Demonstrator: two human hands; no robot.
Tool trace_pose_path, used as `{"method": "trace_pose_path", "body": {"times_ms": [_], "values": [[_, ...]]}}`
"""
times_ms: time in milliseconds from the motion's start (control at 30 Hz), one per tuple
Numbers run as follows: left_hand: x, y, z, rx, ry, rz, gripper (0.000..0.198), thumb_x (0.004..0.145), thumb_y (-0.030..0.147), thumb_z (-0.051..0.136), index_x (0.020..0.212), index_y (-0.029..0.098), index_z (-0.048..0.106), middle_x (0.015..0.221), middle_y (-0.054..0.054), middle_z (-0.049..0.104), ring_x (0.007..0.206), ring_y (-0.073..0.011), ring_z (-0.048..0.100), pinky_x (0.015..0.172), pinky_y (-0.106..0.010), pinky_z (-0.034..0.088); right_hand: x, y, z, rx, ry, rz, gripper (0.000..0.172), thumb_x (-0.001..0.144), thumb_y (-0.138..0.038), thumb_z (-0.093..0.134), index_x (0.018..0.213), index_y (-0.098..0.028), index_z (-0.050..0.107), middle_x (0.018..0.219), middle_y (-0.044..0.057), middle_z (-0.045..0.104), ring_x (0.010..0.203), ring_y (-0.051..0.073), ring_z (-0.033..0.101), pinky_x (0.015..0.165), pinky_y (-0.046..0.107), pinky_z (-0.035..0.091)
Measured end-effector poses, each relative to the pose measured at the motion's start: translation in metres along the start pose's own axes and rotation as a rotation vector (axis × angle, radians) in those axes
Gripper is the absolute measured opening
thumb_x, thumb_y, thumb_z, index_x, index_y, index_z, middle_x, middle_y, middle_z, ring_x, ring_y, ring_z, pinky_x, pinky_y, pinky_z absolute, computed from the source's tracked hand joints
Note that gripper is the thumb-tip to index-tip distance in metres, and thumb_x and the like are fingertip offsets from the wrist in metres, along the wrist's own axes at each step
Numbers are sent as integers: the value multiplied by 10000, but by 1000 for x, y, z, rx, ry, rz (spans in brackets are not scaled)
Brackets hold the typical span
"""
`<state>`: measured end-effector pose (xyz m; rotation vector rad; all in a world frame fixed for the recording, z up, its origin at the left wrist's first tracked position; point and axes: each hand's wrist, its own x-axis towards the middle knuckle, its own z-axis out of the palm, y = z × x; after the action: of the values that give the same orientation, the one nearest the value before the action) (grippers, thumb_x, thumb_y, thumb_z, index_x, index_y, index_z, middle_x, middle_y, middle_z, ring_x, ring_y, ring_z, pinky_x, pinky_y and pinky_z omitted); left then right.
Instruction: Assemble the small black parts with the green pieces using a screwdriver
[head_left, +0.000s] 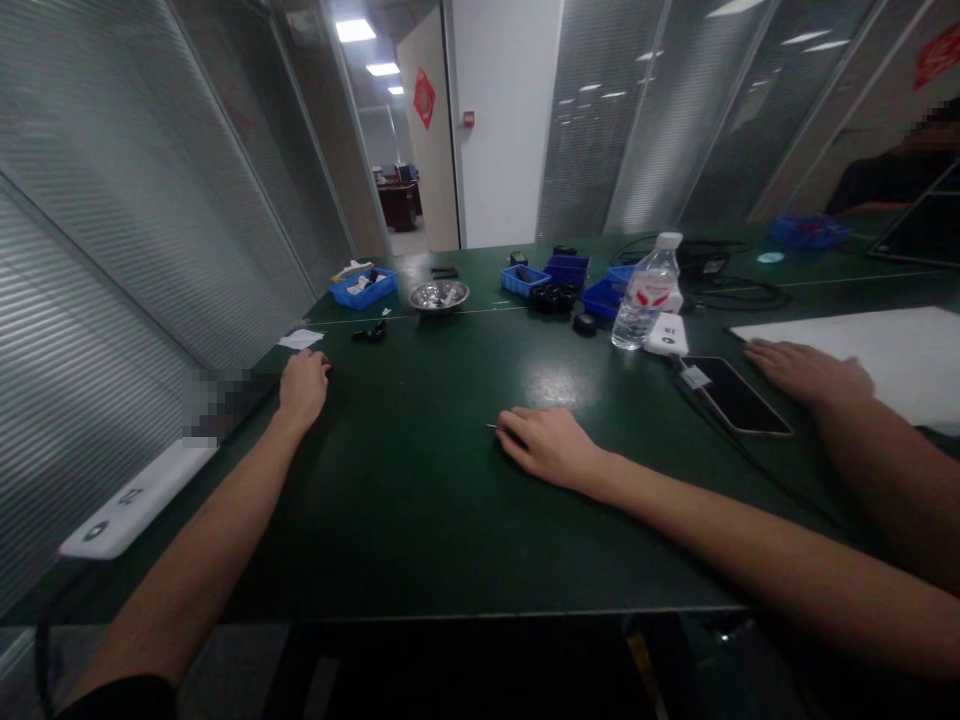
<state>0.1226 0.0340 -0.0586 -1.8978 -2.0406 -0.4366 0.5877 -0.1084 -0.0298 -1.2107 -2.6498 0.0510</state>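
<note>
On the left side of the green table (420,520), my left hand (304,390) is closed, its fingers curled by a small dark thing that I cannot make out. My right hand (553,446) rests on the tabletop right of the middle, pinching a thin, light-coloured pin-like object (491,426) whose tip sticks out to the left. Just beyond my left hand lie a white paper (301,339) and a small black part (370,333).
Farther back are a blue basket (366,290), a metal bowl (439,308) and another blue basket (525,281). A water bottle (646,295) stands by a phone (735,395). Another person's hand (810,374) lies at right on white sheets (900,350). A white power bank (139,500) is near left.
</note>
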Motion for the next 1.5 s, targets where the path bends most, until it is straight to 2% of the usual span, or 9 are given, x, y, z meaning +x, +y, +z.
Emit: {"method": "trace_pose_path", "body": {"times_ms": [333, 633, 800, 1033, 1500], "values": [[-1, 3, -4, 45, -12, -2, 284, 970, 260, 518, 1027, 135, 767, 1103, -194, 677, 1048, -361, 639, 892, -416, 515, 0, 0, 2, -12, 8, -1, 290, 1072, -382, 389, 1018, -191, 600, 916, 41, 664, 653, 125, 510, 587, 288, 237], [-3, 8, -2, 67, -22, -21, 294, 965, 242, 519, 1050, 119, 772, 1101, -226, 656, 1003, -381, 647, 815, -431, 523, -2, -3, 0, -8, -8, 11, 283, 1070, -377, 397, 1037, -186, 603, 920, 46, 661, 648, 122, 499, 592, 288, 233], [-8, 12, -3, 73, -18, -5, 327, 973, 240, 490, 1117, 115, 755, 1151, -233, 635, 1051, -387, 619, 829, -440, 521, -3, -2, -1, 1, -11, 5, 277, 1069, -373, 401, 1042, -185, 603, 926, 48, 662, 655, 123, 507, 585, 285, 239], [-6, 7, -1, 77, -36, 54, 407, 950, 138, 424, 1240, 125, 709, 1172, -205, 645, 1081, -353, 609, 879, -417, 512, 0, 0, 0, -8, -1, 1, 284, 1073, -378, 393, 1056, -190, 604, 927, 45, 670, 662, 126, 521, 587, 279, 241], [-4, 1, 2, 25, 16, 45, 391, 974, 182, 421, 1208, 139, 731, 1185, -180, 663, 1084, -333, 628, 927, -419, 525, -1, -1, 1, -5, 15, -3, 274, 1071, -370, 398, 1032, -190, 601, 917, 38, 670, 647, 121, 505, 577, 283, 229]]}}
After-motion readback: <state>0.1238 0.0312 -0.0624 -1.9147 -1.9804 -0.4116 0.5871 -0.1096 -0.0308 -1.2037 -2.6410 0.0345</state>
